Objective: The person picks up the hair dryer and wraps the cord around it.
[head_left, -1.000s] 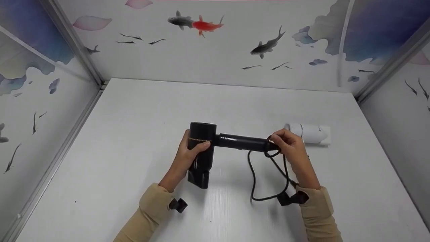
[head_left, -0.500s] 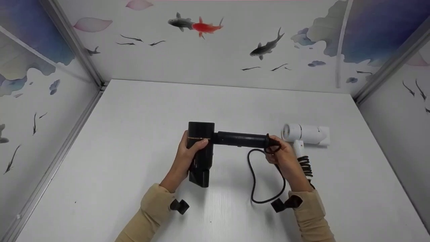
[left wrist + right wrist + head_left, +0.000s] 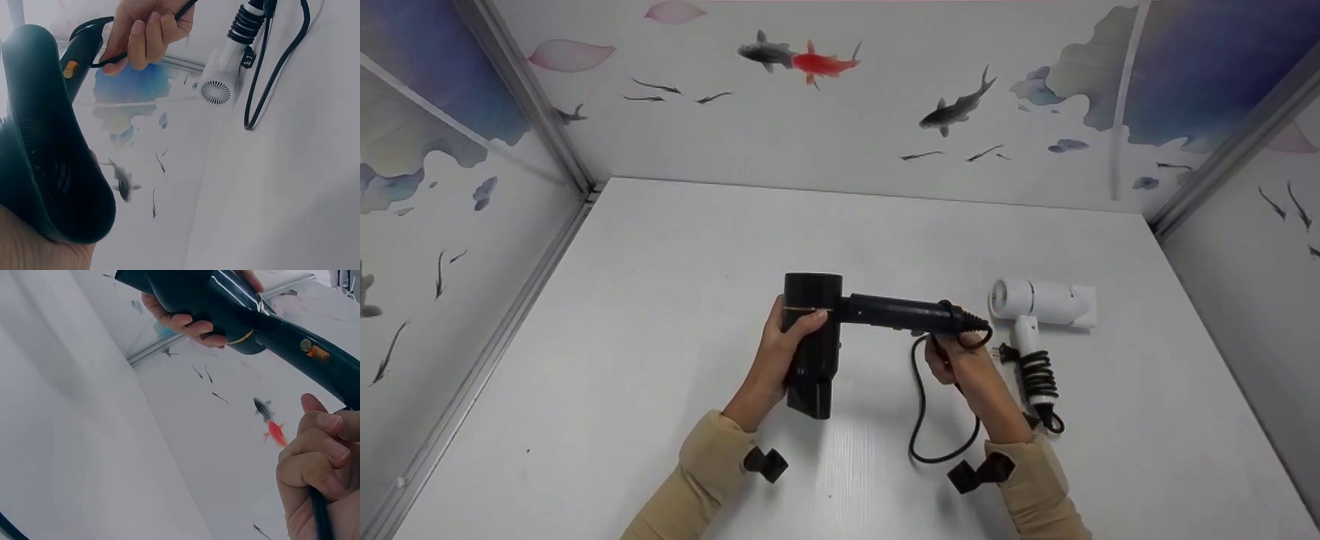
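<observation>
In the head view a black hair dryer (image 3: 814,364) is held above the table, its handle (image 3: 896,311) pointing right. My left hand (image 3: 769,356) grips its barrel, with the thumb across the front. The fingers (image 3: 197,328) of that hand curl round the far side in the right wrist view. Under the handle's end, my right hand (image 3: 979,379) has its fingers curled round the black cord (image 3: 320,512). A short turn of cord lies about the handle's end, and a slack loop (image 3: 913,427) hangs below. The dryer's wide nozzle (image 3: 84,208) faces the left wrist camera.
A white hair dryer (image 3: 1046,304) lies on the table at right, its black cord (image 3: 1039,375) coiled round the handle and the plug (image 3: 1006,352) beside it. White panels with painted fish (image 3: 825,62) border the white table (image 3: 675,255) at the back and sides.
My right hand has swung from the upper side of the handle's end, round it, to below and left, carrying the cord. The left hand and black hair dryer have barely moved.
</observation>
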{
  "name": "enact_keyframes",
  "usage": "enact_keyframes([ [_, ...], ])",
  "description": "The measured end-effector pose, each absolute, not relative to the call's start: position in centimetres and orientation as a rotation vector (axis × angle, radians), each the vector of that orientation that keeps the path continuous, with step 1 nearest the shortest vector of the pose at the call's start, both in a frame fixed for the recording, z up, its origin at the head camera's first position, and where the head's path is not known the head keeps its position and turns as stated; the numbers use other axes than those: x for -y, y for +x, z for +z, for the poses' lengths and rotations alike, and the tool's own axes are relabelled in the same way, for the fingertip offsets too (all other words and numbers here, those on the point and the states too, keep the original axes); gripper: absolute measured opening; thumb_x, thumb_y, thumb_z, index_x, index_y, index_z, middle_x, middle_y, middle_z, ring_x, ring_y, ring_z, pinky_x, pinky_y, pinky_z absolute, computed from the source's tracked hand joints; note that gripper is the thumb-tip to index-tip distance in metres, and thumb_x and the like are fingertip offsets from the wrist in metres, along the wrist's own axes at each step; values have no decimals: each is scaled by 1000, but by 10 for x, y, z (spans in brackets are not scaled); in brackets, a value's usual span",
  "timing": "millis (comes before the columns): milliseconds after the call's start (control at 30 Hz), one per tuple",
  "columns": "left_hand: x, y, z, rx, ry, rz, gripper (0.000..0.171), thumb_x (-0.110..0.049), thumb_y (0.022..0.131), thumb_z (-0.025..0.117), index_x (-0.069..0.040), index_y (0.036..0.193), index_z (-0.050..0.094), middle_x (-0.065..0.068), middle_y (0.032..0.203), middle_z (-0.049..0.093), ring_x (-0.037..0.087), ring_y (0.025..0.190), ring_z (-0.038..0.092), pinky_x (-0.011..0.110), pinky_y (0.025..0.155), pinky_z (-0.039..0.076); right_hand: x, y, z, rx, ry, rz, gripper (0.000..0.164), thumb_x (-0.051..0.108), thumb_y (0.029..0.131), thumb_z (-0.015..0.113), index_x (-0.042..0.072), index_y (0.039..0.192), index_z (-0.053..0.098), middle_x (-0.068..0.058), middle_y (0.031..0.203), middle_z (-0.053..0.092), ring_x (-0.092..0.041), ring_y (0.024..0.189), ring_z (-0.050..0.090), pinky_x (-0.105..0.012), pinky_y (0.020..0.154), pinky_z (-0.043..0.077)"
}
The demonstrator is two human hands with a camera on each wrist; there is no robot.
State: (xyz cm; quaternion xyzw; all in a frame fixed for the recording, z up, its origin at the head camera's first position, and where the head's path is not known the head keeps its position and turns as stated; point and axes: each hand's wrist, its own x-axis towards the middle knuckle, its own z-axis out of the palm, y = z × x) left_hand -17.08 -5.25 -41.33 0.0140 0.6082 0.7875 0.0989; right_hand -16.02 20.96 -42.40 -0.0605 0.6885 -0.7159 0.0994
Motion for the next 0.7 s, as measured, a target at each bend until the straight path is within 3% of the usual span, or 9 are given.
enact_keyframes([
  [100,52,-170,-414,-1795,24,2351,51,-32,82,61,-17,124,38,8,100,55,23,84,63,34,71,51,-206,-159,-425,-2064,-101,-2120,32,31,98,43,5,92,60,3,55,37,-7,45,28,-19,45,21],
  [367,57,-170,-413,-1737,-86,2491,52,-31,83,59,-18,129,36,7,102,54,21,84,62,32,71,51,-201,-152,-432,-2236,-142,-2072,38,25,100,39,-9,96,54,1,54,34,-5,42,27,-18,42,23],
  [500,60,-170,-411,-1759,-101,2536,51,-31,82,60,-18,126,37,6,101,53,19,85,58,31,71,49,-199,-145,-432,-2363,-202,-2026,32,19,101,39,-7,92,56,2,55,36,-4,42,28,-17,41,24],
  [700,59,-172,-411,-1833,-99,2544,49,-29,83,60,-17,124,38,5,99,53,19,85,55,31,72,47,-189,-132,-421,-2707,-454,-1822,21,8,97,45,6,84,62,5,58,42,-2,49,34,-19,45,29],
])
